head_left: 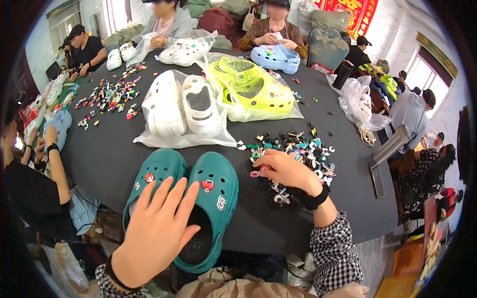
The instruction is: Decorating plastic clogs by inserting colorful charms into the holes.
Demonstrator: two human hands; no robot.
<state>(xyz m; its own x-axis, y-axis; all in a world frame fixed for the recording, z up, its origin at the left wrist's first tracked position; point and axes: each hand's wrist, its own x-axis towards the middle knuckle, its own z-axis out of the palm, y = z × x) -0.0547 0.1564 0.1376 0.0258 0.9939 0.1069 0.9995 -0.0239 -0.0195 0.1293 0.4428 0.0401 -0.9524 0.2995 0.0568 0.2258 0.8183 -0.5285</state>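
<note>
A pair of dark green clogs stands side by side at the table's near edge, toes pointing away: a left clog (161,160) and a right clog (217,170). My left hand (151,231) lies over them, fingers spread, covering much of the left one. On the right clog are a red heart-shaped charm (207,186) and a white letter-shaped charm (221,202). The left clog carries a round red-and-white charm (149,177). To the right, my right hand (288,171) dips curled fingers into a heap of shoe charms (313,156); what its fingertips pinch is hidden.
Beyond the clogs lie bagged white clogs (166,107) and bagged lime clogs (258,92) on the black table (109,159). Another charm pile (113,94) spreads at the far left. A blue clog (276,58) sits before a co-worker across the table. A metal post (390,144) rises at right.
</note>
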